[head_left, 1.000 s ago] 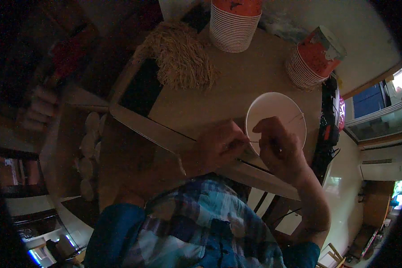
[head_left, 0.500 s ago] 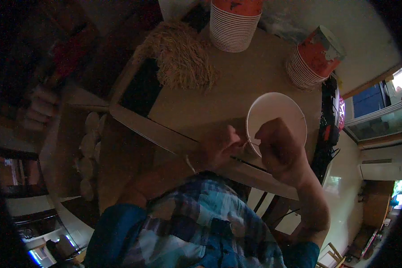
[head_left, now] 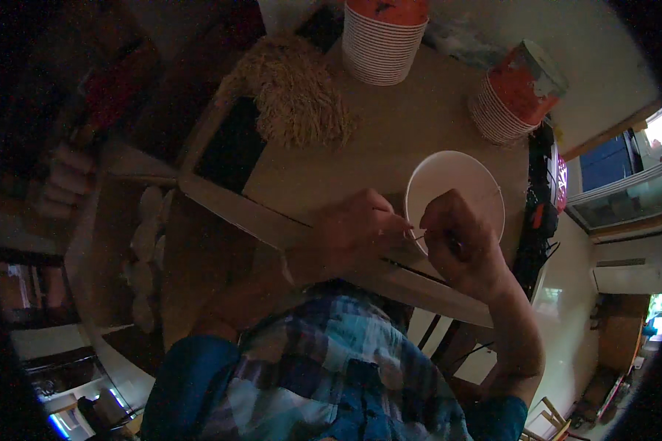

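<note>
1. White cup [head_left: 456,175] sits on the counter [head_left: 375,158], partly hidden by the right grip [head_left: 460,235].
2. Thin string [head_left: 419,237] spans the small gap between grips, beside the cup's rim.
3. Left grip [head_left: 357,229], right grip: fingertips pinched on it.

Plaid blue, white and purple garment [head_left: 331,367], dark teal sleeves [head_left: 191,386], pale left wristband [head_left: 287,268]

No lettering can be read.
Dark marks on the red part of the upper stack of cups [head_left: 384,45] and pale patches on the tilted stack of cups [head_left: 513,99] are too dim to make out.
</note>
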`<action>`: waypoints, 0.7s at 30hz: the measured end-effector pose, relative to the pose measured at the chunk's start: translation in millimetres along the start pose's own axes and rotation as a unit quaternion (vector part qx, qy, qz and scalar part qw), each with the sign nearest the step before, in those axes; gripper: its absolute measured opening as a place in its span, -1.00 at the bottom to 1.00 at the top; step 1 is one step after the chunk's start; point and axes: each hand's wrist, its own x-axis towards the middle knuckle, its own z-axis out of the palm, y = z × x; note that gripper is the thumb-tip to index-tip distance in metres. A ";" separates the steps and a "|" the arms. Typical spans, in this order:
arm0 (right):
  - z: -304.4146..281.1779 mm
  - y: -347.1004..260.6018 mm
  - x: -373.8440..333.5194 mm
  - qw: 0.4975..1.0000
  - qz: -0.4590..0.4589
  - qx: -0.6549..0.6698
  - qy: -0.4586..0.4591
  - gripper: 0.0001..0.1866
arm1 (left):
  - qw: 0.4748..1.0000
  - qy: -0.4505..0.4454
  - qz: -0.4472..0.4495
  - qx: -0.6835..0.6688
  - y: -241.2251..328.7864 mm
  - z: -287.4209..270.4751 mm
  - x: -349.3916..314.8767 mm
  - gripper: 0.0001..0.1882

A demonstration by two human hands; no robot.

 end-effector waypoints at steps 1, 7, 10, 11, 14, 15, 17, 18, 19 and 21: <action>0.1 -0.2 0.1 1.000 -0.001 -0.001 -0.001 -0.79 | 1.000 0.001 0.001 0.001 0.0 2.2 -0.2 -0.86; 5.2 -5.7 -1.5 1.000 0.007 0.029 0.002 -0.77 | 0.999 0.001 0.036 -0.035 -18.4 18.5 -5.2 -0.81; 6.6 -7.9 -1.2 0.999 -0.006 0.041 -0.003 -0.76 | 0.998 0.029 0.048 -0.009 -23.0 23.2 -8.0 -0.81; 6.4 -6.7 -0.9 0.999 -0.009 0.043 -0.004 -0.76 | 0.998 0.035 0.057 -0.005 -21.8 23.8 -6.7 -0.79; 5.7 -4.7 -1.1 0.999 -0.011 0.036 -0.007 -0.77 | 0.997 0.030 0.078 0.002 -24.3 24.2 -6.9 -0.75; 5.6 -4.4 -1.3 1.000 -0.009 0.029 -0.009 -0.77 | 0.996 0.019 0.090 0.005 -25.3 24.3 -7.2 -0.73; 5.6 -6.2 -1.1 1.000 -0.014 0.014 -0.008 -0.78 | 0.997 0.025 0.068 -0.005 -23.5 25.3 -8.6 -0.73; 5.5 -7.6 -1.1 1.000 -0.019 0.000 -0.007 -0.79 | 0.998 0.031 0.046 -0.016 -22.6 25.8 -8.9 -0.73; 5.5 -9.2 -1.1 1.000 -0.019 0.000 -0.008 -0.79 | 0.998 0.031 0.046 -0.015 -22.2 26.1 -8.8 -0.73; 5.6 -11.6 -1.4 1.000 0.003 0.008 -0.010 -0.81 | 0.998 0.047 0.033 -0.027 -21.9 26.9 -8.4 -0.73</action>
